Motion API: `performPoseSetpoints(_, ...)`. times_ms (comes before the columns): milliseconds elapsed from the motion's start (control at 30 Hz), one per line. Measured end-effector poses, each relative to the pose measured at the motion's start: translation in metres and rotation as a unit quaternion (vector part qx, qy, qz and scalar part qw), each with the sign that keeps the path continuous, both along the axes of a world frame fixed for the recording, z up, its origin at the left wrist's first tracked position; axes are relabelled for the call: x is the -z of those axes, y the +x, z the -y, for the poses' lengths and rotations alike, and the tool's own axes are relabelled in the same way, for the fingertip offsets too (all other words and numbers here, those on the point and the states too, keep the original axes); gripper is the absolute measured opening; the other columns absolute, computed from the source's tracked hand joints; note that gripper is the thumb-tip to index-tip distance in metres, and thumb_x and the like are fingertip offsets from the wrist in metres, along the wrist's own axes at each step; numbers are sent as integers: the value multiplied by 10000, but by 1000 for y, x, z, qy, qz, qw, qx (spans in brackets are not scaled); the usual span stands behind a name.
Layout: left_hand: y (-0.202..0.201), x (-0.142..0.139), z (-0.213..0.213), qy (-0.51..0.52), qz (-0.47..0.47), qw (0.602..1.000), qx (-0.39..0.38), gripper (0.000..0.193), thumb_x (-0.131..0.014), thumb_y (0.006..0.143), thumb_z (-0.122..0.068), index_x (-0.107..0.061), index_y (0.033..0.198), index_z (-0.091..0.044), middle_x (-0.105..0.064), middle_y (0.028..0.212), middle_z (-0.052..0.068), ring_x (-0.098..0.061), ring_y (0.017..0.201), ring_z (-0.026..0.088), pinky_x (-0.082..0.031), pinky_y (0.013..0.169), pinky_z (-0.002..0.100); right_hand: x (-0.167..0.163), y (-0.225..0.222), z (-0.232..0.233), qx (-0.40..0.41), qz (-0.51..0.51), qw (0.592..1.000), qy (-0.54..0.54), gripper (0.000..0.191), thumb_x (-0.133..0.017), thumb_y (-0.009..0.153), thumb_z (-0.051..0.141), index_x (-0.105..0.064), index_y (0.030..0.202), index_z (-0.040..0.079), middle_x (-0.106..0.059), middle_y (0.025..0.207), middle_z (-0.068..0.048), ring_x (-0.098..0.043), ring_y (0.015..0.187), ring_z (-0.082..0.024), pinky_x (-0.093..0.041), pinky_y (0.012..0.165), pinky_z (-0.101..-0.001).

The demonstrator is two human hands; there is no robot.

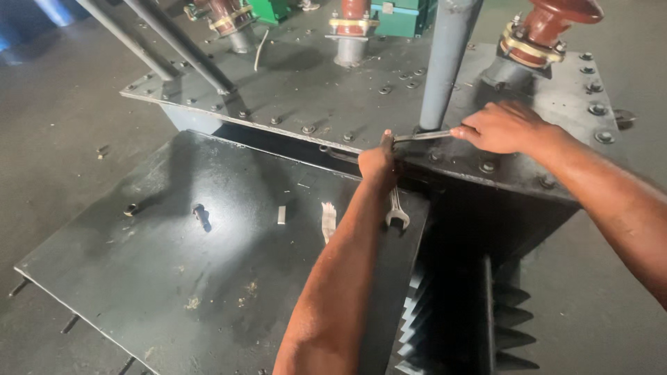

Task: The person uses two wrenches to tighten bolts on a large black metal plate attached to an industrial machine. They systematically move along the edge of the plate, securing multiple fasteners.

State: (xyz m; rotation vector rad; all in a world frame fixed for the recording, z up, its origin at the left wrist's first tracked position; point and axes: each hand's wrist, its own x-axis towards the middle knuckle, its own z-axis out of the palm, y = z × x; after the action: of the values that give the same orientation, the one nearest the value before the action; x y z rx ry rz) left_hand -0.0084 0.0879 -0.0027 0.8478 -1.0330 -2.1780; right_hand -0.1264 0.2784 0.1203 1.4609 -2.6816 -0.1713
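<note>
On grey bolted lid [313,83] (concrete floor [55,139]), hands wrench.

Workshop: bolted transformer tank [313,90], spanner [397,212]

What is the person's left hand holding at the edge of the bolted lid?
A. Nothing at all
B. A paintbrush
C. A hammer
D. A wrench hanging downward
D: the left hand grips a wrench whose open end hangs below it, while the right hand holds a second wrench flat over the lid.
</note>
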Motion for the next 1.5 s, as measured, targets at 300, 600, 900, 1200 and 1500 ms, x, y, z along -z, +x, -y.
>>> performPoseSetpoints(300, -5, -5, -5, 44, 14, 999, -18, 353, -821, 822, -304, -679, 907, 7, -673, 850, 105, -619, 698, 231, -505, 516, 375, 9, -38, 1, -26, -15, 999, 40, 515, -427, 1019, 592, -778, 997, 216, -789, 925, -115, -736, 959, -381, -551, 898, -540)
performPoseSetpoints(600, -6, -2, -9, -76, 109, 990, -45, 592, -774, 884, -459, -669, 960, 119, -649, 846, 191, -584, 639, 285, -492, 543, 426, -1, 3, -11, 59, 48, 993, 93, 595, -400, 1037, 609, -767, 1107, 145, -759, 1152, -147, -706, 1128, -400, -553, 937, -562)
performPoseSetpoints(900, 9, -37, -20, -105, 191, 974, -59, 656, -800, 867, -495, -687, 1094, 110, -725, 997, 192, -665, 792, 271, -541, 709, 398, 7, 67, -27, 111, 43, 992, -39, 549, -412, 1057, 536, -760, 1122, 116, -696, 1244, -212, -617, 1237, -425, -482, 1049, -557)
performPoseSetpoints(1200, 20, -19, -8, -671, 399, 625, 31, 450, -429, 1148, -422, -704, 1192, -69, -774, 922, 163, -743, 868, 382, -565, 761, 482, 43, 146, -44, 49, -37, 994, -89, 433, -564, 974, 431, -784, 949, 59, -754, 950, -207, -749, 933, -399, -600, 805, -498)
performPoseSetpoints(1500, 63, -37, -19, -758, 103, 644, 20, 499, -751, 804, -262, -615, 1218, -19, -729, 915, 150, -689, 817, 341, -583, 706, 416, -23, 82, -79, 113, 75, 980, -145, 464, -504, 990, 512, -734, 1027, 110, -729, 1024, -156, -690, 993, -405, -533, 832, -540)
